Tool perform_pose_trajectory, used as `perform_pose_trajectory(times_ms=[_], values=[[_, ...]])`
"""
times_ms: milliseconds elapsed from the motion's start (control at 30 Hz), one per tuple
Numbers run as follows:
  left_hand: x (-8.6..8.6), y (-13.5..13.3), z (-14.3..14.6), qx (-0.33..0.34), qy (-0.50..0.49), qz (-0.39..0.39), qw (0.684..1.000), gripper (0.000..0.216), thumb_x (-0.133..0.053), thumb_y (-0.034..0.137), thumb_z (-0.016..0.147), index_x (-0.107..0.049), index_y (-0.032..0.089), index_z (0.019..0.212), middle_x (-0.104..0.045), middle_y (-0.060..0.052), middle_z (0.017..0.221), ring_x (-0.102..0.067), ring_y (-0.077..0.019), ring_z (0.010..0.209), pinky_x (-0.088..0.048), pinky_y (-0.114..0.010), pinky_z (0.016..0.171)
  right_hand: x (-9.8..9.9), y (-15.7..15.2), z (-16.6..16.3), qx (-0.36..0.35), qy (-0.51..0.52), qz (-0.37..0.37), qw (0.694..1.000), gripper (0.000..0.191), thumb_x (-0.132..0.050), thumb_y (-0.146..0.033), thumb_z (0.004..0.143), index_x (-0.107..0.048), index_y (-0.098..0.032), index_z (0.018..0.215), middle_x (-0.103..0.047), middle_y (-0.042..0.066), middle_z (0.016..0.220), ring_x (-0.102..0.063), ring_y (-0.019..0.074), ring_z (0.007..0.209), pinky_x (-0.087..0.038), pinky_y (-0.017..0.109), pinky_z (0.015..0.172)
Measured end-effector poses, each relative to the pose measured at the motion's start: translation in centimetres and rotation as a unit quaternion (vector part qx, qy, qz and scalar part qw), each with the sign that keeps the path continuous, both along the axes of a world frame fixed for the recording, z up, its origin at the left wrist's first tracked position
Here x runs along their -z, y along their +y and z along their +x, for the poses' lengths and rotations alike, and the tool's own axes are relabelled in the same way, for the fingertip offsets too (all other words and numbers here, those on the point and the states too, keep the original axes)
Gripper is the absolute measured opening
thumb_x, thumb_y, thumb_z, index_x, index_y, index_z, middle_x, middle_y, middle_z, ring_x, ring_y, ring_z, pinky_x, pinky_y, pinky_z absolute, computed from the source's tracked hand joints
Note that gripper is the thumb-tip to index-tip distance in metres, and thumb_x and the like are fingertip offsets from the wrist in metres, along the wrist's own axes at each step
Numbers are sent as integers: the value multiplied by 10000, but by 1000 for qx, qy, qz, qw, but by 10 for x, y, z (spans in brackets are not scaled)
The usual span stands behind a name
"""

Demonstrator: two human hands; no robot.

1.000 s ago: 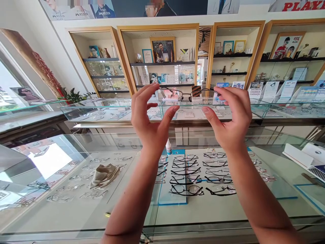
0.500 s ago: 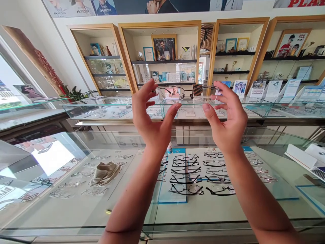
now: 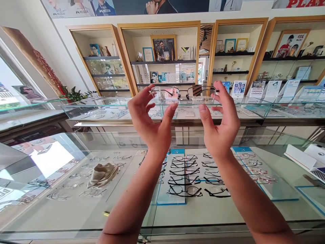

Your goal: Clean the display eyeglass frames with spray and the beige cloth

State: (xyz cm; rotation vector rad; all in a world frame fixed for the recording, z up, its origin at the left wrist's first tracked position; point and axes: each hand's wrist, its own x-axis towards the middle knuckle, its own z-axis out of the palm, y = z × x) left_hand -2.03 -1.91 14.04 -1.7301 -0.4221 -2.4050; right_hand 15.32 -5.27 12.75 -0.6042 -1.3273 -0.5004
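Observation:
A pair of thin dark-rimmed glasses (image 3: 185, 94) is held up at eye level between both my hands. My left hand (image 3: 149, 118) pinches the left lens edge between thumb and fingers. At the right lens edge my right hand (image 3: 220, 118) does the same. Both palms face me, fingers curled around the frame ends. Below them lies a glass display counter (image 3: 76, 210) with rows of glasses (image 3: 186, 178) on white trays inside.
A beige cleaning cloth (image 3: 101, 175) lies on the counter at left. A second glass counter (image 3: 106, 112) stands behind, then wooden wall shelves (image 3: 162, 61) with pictures and brochures. White boxes (image 3: 304, 157) sit at the counter's right end.
Both hands, still holding the glasses, have drifted slightly left and closer together; the view has dipped a little.

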Motion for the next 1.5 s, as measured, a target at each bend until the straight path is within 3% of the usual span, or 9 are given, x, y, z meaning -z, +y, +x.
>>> perform_pose_trajectory(times_ms=[133, 267, 400, 567, 767, 1167, 1500], values=[[3, 1, 2, -5, 2, -11, 1000, 606, -865, 529, 987, -580, 327, 1483, -682, -115, 1553, -721, -286, 1325, -600, -437, 1030, 2, 2, -2, -34, 1, -14, 999, 659, -577, -526, 1153, -402, -435, 1782, -582, 99, 1726, -715, 390, 1429, -701, 621, 1028], [7, 3, 3, -25, 4, -34, 999, 624, -849, 529, 988, -561, 327, 1503, -675, -114, 1546, -707, -296, 1357, -582, -457, 1100, 3, 3, -6, -31, 20, -12, 999, 691, -571, -529, 1153, -343, -432, 1798, -563, 115, 1740, -722, 377, 1406, -698, 615, 1015], [7, 2, 3, -65, -1, -29, 997, 629, -853, 548, 977, -579, 300, 1485, -691, -111, 1498, -670, -326, 1425, -532, -526, 1194, 3, 2, -9, -18, 29, -4, 999, 646, -566, -509, 1157, -380, -431, 1771, -591, 113, 1706, -735, 355, 1376, -698, 586, 992], [6, 1, 4, -57, -11, -6, 998, 628, -851, 564, 976, -573, 304, 1475, -711, -113, 1481, -686, -327, 1404, -537, -536, 1174, 3, 3, -8, -6, 23, -12, 1000, 644, -556, -503, 1157, -378, -425, 1771, -592, 114, 1703, -756, 335, 1313, -685, 588, 1024], [7, -3, 5, -107, -10, -45, 993, 662, -834, 526, 982, -538, 291, 1526, -671, -133, 1544, -669, -348, 1448, -540, -543, 1197, 6, 6, -9, 0, 25, -29, 999, 648, -551, -516, 1155, -384, -416, 1773, -620, 116, 1681, -756, 326, 1295, -671, 590, 1061], [10, -3, 6, -47, -28, -53, 997, 728, -869, 494, 955, -529, 328, 1576, -647, -119, 1585, -586, -362, 1556, -513, -552, 1229, 6, 7, -12, -40, 42, -38, 998, 617, -569, -532, 1144, -450, -401, 1735, -641, 112, 1675, -756, 333, 1296, -662, 606, 1080], [6, -4, 6, -46, -34, 19, 998, 644, -883, 510, 938, -599, 359, 1496, -672, -79, 1525, -669, -340, 1396, -507, -546, 1165, 4, 7, -12, -33, 32, -27, 999, 609, -556, -505, 1151, -446, -387, 1739, -629, 120, 1688, -772, 310, 1256, -682, 587, 1051]])
